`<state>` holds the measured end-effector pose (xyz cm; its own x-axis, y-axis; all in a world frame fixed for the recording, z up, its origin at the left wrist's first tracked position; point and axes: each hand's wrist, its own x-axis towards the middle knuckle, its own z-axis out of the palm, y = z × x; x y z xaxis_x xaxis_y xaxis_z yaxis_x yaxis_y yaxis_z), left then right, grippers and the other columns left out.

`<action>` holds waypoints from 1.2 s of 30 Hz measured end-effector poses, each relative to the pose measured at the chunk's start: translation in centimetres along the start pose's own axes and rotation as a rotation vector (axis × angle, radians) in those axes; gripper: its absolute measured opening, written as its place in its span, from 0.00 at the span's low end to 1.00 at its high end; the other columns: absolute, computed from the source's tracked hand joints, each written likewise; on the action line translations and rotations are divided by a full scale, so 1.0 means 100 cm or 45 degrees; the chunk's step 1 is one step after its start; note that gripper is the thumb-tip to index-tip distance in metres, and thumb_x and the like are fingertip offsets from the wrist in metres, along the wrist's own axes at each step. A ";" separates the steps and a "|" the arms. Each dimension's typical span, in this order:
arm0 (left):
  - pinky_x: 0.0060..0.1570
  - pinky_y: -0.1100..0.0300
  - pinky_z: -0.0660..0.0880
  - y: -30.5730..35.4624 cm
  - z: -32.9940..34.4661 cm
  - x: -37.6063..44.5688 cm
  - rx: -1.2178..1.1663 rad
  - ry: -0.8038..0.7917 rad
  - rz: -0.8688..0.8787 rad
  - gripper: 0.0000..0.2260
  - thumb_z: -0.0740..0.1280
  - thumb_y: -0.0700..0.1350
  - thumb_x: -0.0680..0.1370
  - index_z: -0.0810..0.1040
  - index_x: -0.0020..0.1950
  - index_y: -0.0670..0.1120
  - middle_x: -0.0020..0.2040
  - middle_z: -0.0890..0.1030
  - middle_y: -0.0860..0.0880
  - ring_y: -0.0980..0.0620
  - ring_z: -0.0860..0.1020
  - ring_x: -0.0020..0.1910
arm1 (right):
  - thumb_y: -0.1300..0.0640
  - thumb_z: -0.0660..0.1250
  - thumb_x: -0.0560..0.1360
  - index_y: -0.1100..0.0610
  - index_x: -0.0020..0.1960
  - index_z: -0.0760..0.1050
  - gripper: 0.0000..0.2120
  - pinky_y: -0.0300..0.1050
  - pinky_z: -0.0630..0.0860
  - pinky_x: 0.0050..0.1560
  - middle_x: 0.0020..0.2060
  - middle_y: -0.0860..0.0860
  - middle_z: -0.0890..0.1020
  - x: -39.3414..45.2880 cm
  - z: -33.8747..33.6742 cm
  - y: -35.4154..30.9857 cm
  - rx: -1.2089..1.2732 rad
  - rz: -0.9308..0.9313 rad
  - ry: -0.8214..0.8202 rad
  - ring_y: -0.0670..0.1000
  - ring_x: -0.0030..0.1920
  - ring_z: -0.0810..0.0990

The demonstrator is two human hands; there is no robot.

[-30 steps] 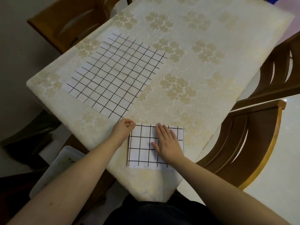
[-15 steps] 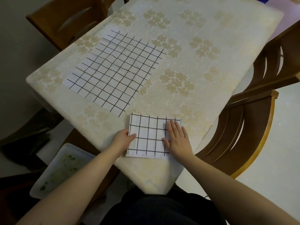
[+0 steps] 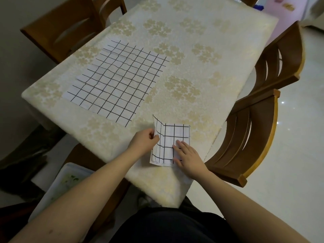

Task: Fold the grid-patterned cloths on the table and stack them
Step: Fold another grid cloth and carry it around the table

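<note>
Surface (image 3: 201, 71): cream tablecloth with pale gold flower print, brown wooden chairs (image 3: 259, 127) alongside, glossy white floor. Large unfolded white cloth with black grid (image 3: 119, 81) lies flat toward the far left. Small folded white grid cloth (image 3: 171, 142) sits at the near edge (left edge lifted, curling upward). Left hand (image 3: 144, 140) pinches that raised edge. Right hand (image 3: 188, 154) presses flat on it, fingers straight.

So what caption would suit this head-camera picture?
Left hand lifts the folded cloth's left edge while the right hand presses it flat; more grid cloths lie spread beyond.
</note>
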<state>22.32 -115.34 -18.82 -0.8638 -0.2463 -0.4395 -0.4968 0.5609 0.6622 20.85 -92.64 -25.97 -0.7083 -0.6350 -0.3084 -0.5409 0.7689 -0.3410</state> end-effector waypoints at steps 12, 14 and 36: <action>0.37 0.57 0.73 0.046 0.067 0.011 0.017 -0.210 0.080 0.10 0.67 0.53 0.75 0.70 0.37 0.52 0.32 0.74 0.54 0.50 0.74 0.34 | 0.52 0.55 0.83 0.56 0.70 0.69 0.18 0.45 0.68 0.65 0.66 0.53 0.74 0.008 -0.041 0.041 0.685 0.521 0.326 0.51 0.65 0.73; 0.40 0.56 0.77 0.046 0.073 0.014 -0.016 -0.274 0.048 0.08 0.66 0.55 0.75 0.75 0.41 0.53 0.37 0.79 0.54 0.51 0.79 0.37 | 0.52 0.54 0.83 0.55 0.70 0.70 0.18 0.43 0.69 0.62 0.65 0.52 0.76 0.015 -0.042 0.046 0.768 0.586 0.357 0.50 0.63 0.74; 0.48 0.57 0.73 -0.004 0.081 0.024 0.131 0.160 -0.279 0.19 0.76 0.50 0.71 0.73 0.57 0.48 0.55 0.72 0.50 0.50 0.74 0.51 | 0.41 0.71 0.71 0.51 0.58 0.76 0.20 0.51 0.65 0.59 0.57 0.53 0.76 0.135 -0.089 0.048 0.019 0.181 -0.183 0.57 0.60 0.72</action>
<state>21.10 -109.76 -25.07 -0.7436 -0.4633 -0.4821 -0.6673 0.5591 0.4921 4.71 -96.89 -23.88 -0.7043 -0.5250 -0.4778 -0.4325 0.8511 -0.2977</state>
